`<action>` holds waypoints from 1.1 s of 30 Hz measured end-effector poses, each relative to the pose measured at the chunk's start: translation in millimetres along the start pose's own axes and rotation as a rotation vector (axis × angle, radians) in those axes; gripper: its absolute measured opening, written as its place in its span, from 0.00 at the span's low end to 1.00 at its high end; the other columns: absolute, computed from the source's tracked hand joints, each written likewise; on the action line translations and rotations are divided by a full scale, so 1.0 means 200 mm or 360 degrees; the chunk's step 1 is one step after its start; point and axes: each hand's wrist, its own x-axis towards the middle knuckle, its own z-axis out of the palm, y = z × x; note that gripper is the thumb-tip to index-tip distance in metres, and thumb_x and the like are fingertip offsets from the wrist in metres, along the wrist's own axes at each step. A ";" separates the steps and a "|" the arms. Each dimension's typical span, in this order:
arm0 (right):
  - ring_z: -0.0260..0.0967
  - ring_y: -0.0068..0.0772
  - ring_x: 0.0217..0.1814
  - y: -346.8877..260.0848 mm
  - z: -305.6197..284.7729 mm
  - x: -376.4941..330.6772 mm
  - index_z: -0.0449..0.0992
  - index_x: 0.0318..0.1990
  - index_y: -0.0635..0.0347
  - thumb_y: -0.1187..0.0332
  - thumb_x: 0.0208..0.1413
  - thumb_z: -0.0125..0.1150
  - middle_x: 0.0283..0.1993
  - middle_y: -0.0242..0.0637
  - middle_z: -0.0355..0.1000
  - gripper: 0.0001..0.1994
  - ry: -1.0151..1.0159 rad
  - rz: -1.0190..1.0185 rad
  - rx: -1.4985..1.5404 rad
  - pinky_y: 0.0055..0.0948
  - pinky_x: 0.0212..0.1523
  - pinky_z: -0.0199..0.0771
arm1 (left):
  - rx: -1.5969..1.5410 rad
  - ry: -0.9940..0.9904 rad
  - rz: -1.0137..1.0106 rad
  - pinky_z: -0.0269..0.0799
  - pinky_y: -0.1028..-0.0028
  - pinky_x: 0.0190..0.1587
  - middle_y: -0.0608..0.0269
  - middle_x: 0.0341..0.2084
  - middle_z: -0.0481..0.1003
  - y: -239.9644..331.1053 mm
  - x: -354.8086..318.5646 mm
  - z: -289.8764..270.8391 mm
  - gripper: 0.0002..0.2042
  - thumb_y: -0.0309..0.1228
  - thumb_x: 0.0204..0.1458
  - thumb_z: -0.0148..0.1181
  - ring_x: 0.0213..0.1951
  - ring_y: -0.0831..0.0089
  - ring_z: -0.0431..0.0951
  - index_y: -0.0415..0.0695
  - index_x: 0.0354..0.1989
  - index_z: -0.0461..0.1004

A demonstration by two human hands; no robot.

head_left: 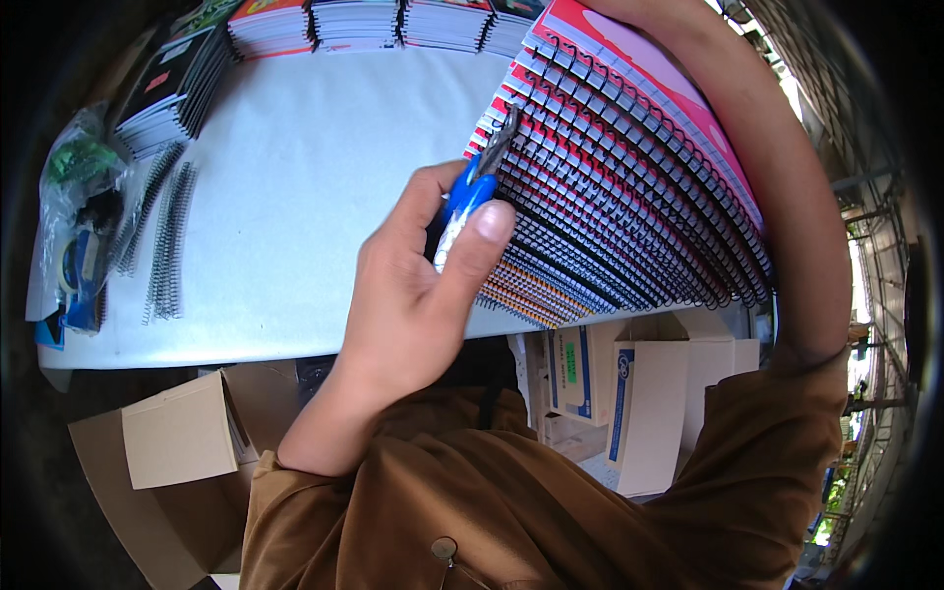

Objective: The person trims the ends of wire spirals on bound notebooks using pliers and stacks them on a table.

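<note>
My left hand (418, 265) is closed around a pair of pliers (472, 192) with blue handles and grey metal jaws. The jaw tips touch or lie close against the left end of a black wire coil, at the bound edge of a stack of spiral notebooks (610, 167). These notebooks fan out on the table's right side, the uppermost with a red and pink cover and dark coils along its edge. Orange coils show lower in the stack. My right forearm (777, 128) curves around the stack's far right side; the hand itself lies beyond the upper picture edge.
Piles of books (359, 25) line the white table's (295, 197) far edge, with another book pile (172, 93) at the left. Loose wire coils (169, 246) lie beside a plastic bag (74, 187) and a tape roll (71, 265). Cardboard boxes (177, 433) stand below the near edge.
</note>
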 end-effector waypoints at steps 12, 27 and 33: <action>0.69 0.18 0.33 0.11 -0.01 0.05 0.76 0.41 0.67 0.73 0.50 0.59 0.33 0.35 0.75 0.11 -0.0076 -0.0073 0.0219 0.17 0.36 0.70 | -0.0645 -0.0539 -0.0453 0.66 0.81 0.30 0.67 0.21 0.68 0.05 0.03 -0.07 0.25 0.50 0.59 0.40 0.24 0.80 0.67 0.37 0.47 0.67; 0.70 0.18 0.34 0.11 -0.01 0.04 0.76 0.42 0.68 0.72 0.51 0.59 0.34 0.36 0.76 0.12 -0.0064 -0.0098 0.0150 0.17 0.37 0.70 | -0.2384 -0.1236 -0.0681 0.67 0.46 0.47 0.38 0.38 0.67 -0.04 0.08 -0.07 0.38 0.57 0.57 0.22 0.41 0.42 0.73 0.29 0.58 0.50; 0.70 0.18 0.33 0.09 -0.01 0.03 0.76 0.42 0.67 0.72 0.51 0.59 0.33 0.35 0.76 0.12 -0.0078 -0.0032 0.0169 0.18 0.37 0.70 | -0.2331 -0.1179 -0.0839 0.73 0.65 0.37 0.53 0.26 0.67 0.02 0.10 -0.08 0.34 0.55 0.59 0.26 0.28 0.62 0.74 0.31 0.53 0.58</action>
